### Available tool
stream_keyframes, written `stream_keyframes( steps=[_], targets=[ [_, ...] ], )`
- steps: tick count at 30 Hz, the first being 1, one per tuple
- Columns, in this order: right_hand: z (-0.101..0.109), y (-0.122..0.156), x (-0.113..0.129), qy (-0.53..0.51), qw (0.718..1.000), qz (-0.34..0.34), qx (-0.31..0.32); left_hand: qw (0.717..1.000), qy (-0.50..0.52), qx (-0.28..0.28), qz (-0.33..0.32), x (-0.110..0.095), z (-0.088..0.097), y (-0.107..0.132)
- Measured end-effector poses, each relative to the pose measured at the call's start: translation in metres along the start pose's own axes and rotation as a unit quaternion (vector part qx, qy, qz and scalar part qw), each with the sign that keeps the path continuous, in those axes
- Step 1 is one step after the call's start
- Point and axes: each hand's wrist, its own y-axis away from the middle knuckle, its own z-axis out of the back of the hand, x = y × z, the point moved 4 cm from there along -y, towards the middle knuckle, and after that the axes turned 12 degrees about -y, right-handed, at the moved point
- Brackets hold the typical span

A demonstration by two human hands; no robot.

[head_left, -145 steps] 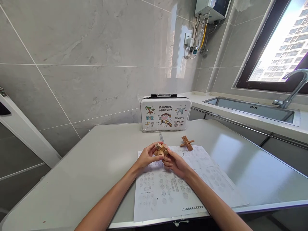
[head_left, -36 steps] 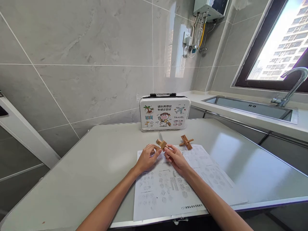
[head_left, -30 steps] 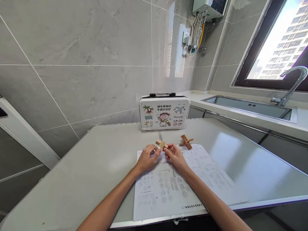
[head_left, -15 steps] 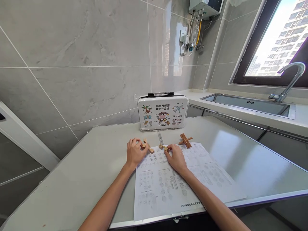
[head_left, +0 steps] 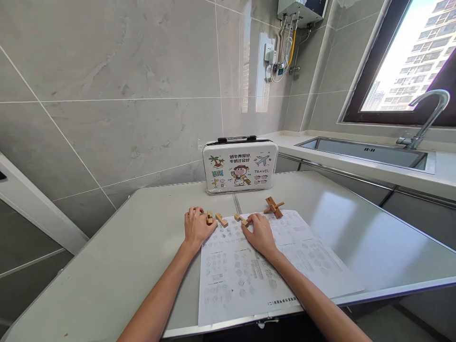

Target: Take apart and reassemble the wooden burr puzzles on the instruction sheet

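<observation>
My left hand (head_left: 196, 229) is closed around a small notched wooden puzzle piece (head_left: 209, 218) at the top left of the paper, thumb at its near side. Just right of it lies a second notched piece (head_left: 221, 220), touched by neither hand. My right hand (head_left: 261, 233) pinches the right end of a third notched wooden piece (head_left: 242, 220) between thumb and forefinger. These pieces are light-coloured. Beyond the right hand rests a darker brown interlocked wooden cross (head_left: 274, 207). Beneath the hands spreads a printed instruction sheet (head_left: 223, 266) with many small diagrams.
A white cartoon-printed case (head_left: 240, 166) stands at the table's back, near the tiled wall. The pale folding table (head_left: 142, 266) has a seam in its middle. To the right are a counter sink (head_left: 366, 152) and a faucet (head_left: 432, 114).
My left hand has shifted slightly left with its piece, which now stands apart from the second piece. The right hand and its piece have barely moved.
</observation>
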Motion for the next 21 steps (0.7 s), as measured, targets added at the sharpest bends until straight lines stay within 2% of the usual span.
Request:
stream_keyframes(
  steps=[9, 13, 21],
  targets=[
    [-0.001, 0.000, 0.000, 0.013, 1.000, 0.004, 0.001, 0.992, 0.076, 0.020, -0.098, -0.023, 0.009, 0.004],
    [-0.002, -0.001, -0.001, 0.013, 1.000, 0.002, 0.009, 0.990, 0.109, 0.021, -0.085, -0.023, 0.003, 0.005],
    [-0.003, 0.001, 0.004, -0.017, 0.999, -0.008, 0.031, 0.967, 0.226, 0.086, -0.077, -0.023, -0.012, 0.006]
  ],
)
